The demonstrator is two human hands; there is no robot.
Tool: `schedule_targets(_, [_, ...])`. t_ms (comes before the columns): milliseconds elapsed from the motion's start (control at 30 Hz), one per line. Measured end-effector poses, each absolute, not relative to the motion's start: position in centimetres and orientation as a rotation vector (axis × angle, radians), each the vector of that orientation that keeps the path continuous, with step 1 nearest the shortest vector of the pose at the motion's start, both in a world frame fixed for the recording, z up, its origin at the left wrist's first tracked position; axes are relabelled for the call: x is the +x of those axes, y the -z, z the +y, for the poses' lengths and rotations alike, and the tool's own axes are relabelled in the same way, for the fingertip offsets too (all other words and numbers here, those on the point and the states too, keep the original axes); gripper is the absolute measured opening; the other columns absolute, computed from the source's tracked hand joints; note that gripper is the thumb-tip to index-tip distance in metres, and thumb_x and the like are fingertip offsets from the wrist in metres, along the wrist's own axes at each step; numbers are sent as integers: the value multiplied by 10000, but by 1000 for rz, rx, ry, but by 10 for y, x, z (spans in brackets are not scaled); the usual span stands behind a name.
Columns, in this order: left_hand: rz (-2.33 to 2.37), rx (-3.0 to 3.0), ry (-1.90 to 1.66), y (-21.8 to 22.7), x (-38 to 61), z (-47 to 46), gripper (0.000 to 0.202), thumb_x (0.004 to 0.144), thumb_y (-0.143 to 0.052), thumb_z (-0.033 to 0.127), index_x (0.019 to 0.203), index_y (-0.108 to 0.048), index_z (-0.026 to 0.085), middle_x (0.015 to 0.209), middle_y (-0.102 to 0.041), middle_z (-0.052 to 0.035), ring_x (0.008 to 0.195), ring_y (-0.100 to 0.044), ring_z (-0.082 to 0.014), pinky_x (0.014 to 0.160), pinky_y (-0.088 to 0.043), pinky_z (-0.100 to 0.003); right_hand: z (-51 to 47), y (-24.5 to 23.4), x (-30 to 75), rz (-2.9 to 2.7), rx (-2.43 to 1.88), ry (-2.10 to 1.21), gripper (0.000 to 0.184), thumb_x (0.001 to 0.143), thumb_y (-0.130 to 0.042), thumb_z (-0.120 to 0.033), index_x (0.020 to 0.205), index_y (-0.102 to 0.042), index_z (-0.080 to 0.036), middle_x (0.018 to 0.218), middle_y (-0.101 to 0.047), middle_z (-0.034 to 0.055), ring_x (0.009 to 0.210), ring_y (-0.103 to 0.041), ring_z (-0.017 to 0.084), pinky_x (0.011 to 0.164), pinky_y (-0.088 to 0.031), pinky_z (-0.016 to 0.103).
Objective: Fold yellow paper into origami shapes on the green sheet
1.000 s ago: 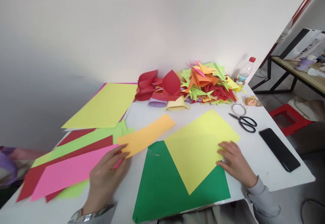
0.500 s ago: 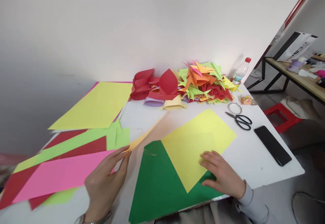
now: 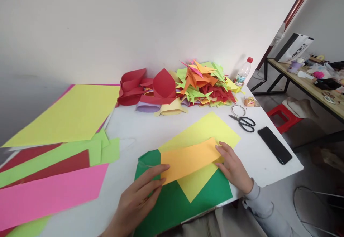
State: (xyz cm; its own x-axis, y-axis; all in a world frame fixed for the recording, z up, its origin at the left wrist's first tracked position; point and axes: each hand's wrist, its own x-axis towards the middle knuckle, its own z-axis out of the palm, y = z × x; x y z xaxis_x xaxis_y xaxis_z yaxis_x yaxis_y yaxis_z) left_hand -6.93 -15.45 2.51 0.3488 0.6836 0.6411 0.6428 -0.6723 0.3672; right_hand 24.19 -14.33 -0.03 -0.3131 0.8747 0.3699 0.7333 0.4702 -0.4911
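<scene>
An orange paper strip (image 3: pixel 189 159) is held between my hands, above a yellow paper sheet (image 3: pixel 193 187). Its left end is pinched by my left hand (image 3: pixel 137 196), fingers closed on the edge. At the other end, my right hand (image 3: pixel 233 165) grips the strip's right edge between thumb and fingers. Under the yellow sheet lies a larger dark green sheet (image 3: pixel 161 208), its lower edge close to the table's front edge. The strip is slightly bowed and covers part of the yellow sheet.
At left lie a pink strip (image 3: pixel 53 194), light green strips (image 3: pixel 110 151) and a large yellow sheet (image 3: pixel 64 115). Folded paper shapes (image 3: pixel 200 83) are heaped against the wall. Black scissors (image 3: pixel 243 122), a tape roll (image 3: pixel 238 110), a phone (image 3: pixel 274 145) and a bottle (image 3: pixel 243 73) stand or lie at right.
My left hand has brought the orange strip rightward from the left side, over the yellow sheet. My right hand, earlier resting on the yellow sheet, now grips the strip's right end. The view has shifted right.
</scene>
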Motion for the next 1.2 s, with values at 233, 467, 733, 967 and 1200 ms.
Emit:
schedule_targets(233, [2095,2488,-1341,-12,-134,-144,64,815,-633,167,767,-605,200,933,-733,-15,734,-687,-173,501,-525,-249,-149,3,241,-2352,-1156,-310,402,891,-602,-361,1247,-559,-179,1299,-570,158,1251,-501,273,1024,-458,456])
schedule_targets(467, [2138,2381,-905,0,-165,-139,173,883,-504,304,845,-650,219,1123,-663,-9,895,-656,-226,613,-557,-316,-155,6,233,-2497,-1175,-321,428,841,-663,-426,1180,-593,-175,1274,-592,166,1241,-497,301,1018,-412,525])
schedule_targets(733, [1204,2687,-579,5,-72,-149,403,835,-629,418,1184,-600,218,1418,-500,-127,1333,-429,-311,1040,-449,-511,-154,6,231,-2457,-1116,-225,271,905,-592,-318,1123,-595,-158,1189,-635,156,1157,-548,290,956,-448,520])
schedule_targets(967, [1086,2951,-452,12,-41,-150,568,758,-649,597,1111,-634,152,1293,-602,-165,1239,-512,-376,969,-479,-540,-158,-1,233,-2492,-1067,-297,534,810,-668,-510,1188,-566,-146,1224,-593,184,1193,-495,323,958,-440,512])
schedule_targets(1200, [1120,2994,-628,13,-42,-140,360,935,-494,416,1147,-619,154,1154,-690,-122,1119,-614,-293,910,-512,-444,-158,-3,231,-2487,-1086,-258,463,870,-625,-390,1233,-536,-117,1195,-608,183,1138,-521,300,918,-461,479])
